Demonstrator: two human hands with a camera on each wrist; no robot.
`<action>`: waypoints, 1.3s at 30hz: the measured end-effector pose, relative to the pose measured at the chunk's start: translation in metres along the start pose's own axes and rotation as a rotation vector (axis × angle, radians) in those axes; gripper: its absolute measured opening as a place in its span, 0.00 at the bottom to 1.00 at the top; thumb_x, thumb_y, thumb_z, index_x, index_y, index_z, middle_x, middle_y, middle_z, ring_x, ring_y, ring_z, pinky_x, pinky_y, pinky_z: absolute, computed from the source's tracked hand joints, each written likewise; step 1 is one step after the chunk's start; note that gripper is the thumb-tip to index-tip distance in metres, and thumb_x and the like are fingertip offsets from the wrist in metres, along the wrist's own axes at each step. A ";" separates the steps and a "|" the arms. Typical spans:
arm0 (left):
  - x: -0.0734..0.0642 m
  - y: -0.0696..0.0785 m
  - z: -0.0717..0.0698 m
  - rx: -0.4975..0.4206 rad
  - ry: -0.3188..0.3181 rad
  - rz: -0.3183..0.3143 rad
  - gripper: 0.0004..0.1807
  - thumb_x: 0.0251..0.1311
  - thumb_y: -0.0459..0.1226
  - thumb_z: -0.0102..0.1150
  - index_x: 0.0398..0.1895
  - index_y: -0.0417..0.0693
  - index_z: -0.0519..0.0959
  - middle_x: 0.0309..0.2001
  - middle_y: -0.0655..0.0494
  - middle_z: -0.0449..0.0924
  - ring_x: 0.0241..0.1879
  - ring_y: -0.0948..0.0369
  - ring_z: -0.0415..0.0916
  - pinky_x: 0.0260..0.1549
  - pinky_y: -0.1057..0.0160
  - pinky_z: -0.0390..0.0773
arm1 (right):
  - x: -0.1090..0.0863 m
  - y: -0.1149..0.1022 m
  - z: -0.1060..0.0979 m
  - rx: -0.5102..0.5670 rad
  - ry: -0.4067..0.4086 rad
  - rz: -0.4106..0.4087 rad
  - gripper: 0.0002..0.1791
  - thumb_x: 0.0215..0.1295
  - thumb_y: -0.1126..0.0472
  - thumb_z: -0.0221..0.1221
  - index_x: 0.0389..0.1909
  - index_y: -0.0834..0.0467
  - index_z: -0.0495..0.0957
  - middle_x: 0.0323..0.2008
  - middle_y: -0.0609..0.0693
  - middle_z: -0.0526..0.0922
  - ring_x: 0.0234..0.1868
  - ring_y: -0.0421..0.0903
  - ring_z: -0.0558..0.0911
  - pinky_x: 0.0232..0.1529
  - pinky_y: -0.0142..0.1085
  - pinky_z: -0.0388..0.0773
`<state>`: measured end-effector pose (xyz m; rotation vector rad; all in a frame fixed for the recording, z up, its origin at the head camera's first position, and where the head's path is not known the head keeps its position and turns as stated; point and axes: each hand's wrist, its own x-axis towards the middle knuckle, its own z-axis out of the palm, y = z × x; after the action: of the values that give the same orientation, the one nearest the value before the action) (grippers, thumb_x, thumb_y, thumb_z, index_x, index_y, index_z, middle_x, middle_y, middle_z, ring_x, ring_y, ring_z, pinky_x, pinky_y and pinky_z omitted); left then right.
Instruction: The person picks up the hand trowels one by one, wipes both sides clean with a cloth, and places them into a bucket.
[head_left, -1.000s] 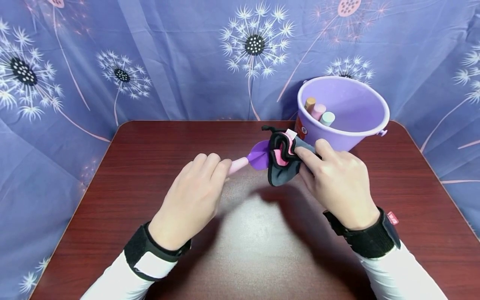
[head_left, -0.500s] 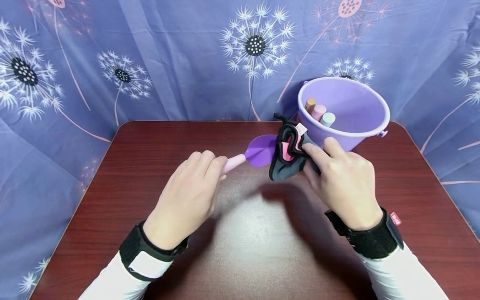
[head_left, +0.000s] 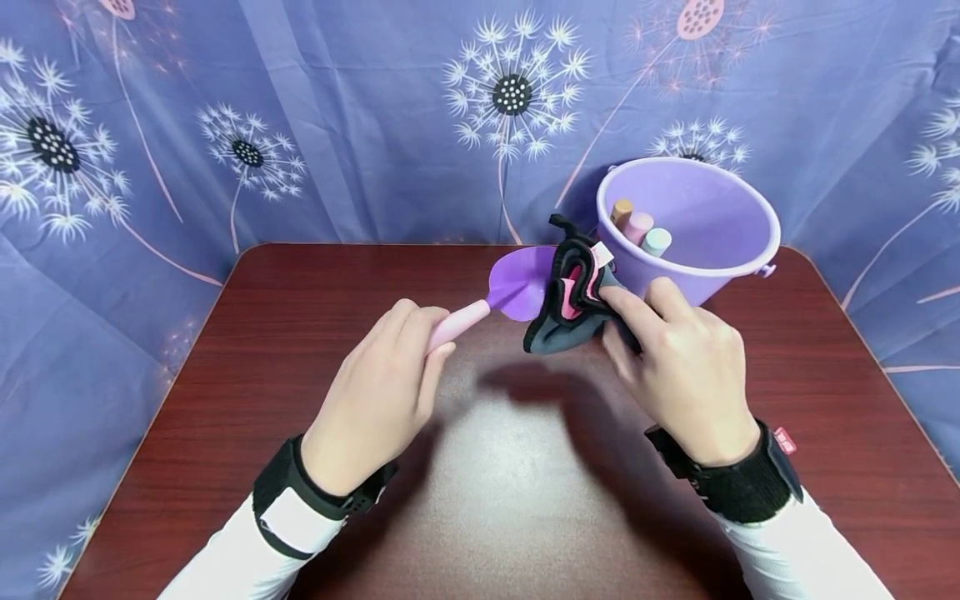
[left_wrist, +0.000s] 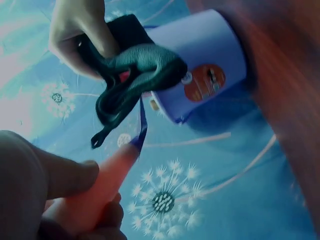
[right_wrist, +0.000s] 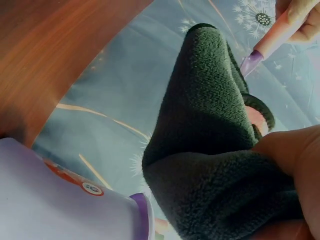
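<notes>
My left hand (head_left: 378, 383) grips the pink handle (head_left: 459, 323) of a small purple toy shovel, whose blade (head_left: 517, 287) points away from me above the table. Pinched in my right hand (head_left: 678, 367) is a folded dark grey fleece cloth (head_left: 558, 333) with black edging, a pink patch and a white tag. It covers the right edge of the blade in the head view; whether they touch I cannot tell. The left wrist view shows thumb and fingers round the handle (left_wrist: 105, 192). Fleece (right_wrist: 200, 100) fills much of the right wrist view.
A light purple bucket (head_left: 705, 283) stands behind my right hand at the table's back right. Brown, pink and mint cylindrical ends (head_left: 656, 242) lean inside its left wall. The dark red wooden table (head_left: 300, 325) meets a blue dandelion-print curtain (head_left: 360, 125) at the back.
The shovel has tilted so that its blade sits higher and shows more of its face. More of its handle shows past my left hand. The cloth has shifted slightly up with my right hand.
</notes>
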<state>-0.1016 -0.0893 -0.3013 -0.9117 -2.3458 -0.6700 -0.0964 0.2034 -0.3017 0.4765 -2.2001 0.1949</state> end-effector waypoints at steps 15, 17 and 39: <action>-0.002 0.001 0.011 -0.145 -0.051 -0.172 0.10 0.71 0.39 0.54 0.46 0.42 0.77 0.34 0.58 0.71 0.31 0.62 0.67 0.32 0.63 0.71 | 0.006 -0.013 0.001 0.062 0.079 -0.139 0.16 0.63 0.62 0.51 0.44 0.56 0.86 0.22 0.51 0.65 0.12 0.50 0.57 0.11 0.41 0.54; -0.002 0.002 0.011 -0.145 -0.056 -0.186 0.10 0.71 0.40 0.55 0.46 0.42 0.77 0.34 0.58 0.71 0.31 0.62 0.67 0.32 0.63 0.71 | 0.007 -0.015 0.000 0.064 0.071 -0.158 0.16 0.64 0.62 0.51 0.44 0.57 0.86 0.22 0.51 0.64 0.12 0.50 0.57 0.11 0.41 0.54; -0.005 0.007 0.015 -0.113 -0.058 -0.207 0.09 0.71 0.40 0.55 0.45 0.43 0.77 0.34 0.58 0.71 0.29 0.61 0.68 0.31 0.62 0.72 | 0.012 -0.028 -0.008 0.081 -0.002 -0.293 0.11 0.65 0.65 0.51 0.42 0.61 0.81 0.23 0.51 0.63 0.13 0.46 0.55 0.14 0.38 0.55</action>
<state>-0.0980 -0.0776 -0.3134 -0.7503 -2.4979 -0.8778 -0.0867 0.1769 -0.2881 0.8363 -2.1004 0.1250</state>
